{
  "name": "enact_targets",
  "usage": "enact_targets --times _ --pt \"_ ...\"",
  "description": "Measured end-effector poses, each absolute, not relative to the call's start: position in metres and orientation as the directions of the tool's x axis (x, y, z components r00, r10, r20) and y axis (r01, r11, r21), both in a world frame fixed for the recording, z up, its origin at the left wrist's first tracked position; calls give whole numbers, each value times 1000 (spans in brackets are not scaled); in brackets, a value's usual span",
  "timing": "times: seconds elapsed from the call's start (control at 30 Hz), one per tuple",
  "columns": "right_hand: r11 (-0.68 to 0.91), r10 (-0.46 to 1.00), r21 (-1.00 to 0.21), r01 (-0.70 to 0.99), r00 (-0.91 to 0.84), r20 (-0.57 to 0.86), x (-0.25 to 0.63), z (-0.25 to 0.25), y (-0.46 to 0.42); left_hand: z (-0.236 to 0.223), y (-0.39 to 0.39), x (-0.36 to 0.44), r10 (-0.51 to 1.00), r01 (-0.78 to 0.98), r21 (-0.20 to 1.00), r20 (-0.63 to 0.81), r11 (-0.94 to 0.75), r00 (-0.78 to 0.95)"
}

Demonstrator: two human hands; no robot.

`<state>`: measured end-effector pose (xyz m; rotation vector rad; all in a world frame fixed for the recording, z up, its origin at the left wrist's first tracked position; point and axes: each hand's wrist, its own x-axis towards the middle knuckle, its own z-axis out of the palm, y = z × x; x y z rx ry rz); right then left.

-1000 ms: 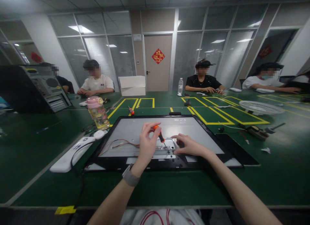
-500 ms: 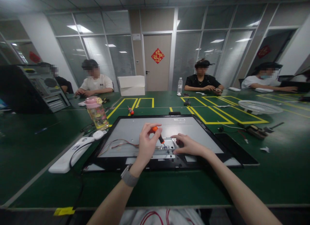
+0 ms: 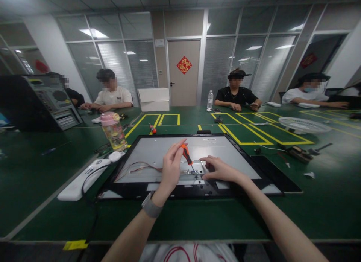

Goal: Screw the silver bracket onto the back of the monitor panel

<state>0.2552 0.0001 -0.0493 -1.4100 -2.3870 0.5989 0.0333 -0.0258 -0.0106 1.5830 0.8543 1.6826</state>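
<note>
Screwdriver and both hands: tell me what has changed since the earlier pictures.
The left hand has turned, its fingers now pointing more upward, exposing more of the screwdriver, whose handle leans slightly less. Nothing was visibly let go. The right hand and the panel stayed put.

Gold characters on a red diamond sign — 招 and 进 readable.
The sign is on the door. Marks on the grey panel's white label, the long white device and a wall notice — too small to read.
</note>
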Motion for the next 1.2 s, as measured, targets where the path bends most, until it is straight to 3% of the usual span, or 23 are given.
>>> enact_targets --times 0.43,0.6,0.8,1.2 --pt "425 882 -492 760 -470 34 255 -48 -1 -9 -26 34 844 -102 838 536 -536 -27" --pt "426 880 -498 755 -474 34 256 -49 0 -9 -26 33 803 -28 804 592 -595 -61" --pt "422 885 -492 762 -465 38 256 -49 0 -8 -24 32 856 -98 851 517 -515 -11" --pt "422 881 -504 754 -471 33 255 -49 -1 -13 -26 33 769 132 767 638 -628 -48"
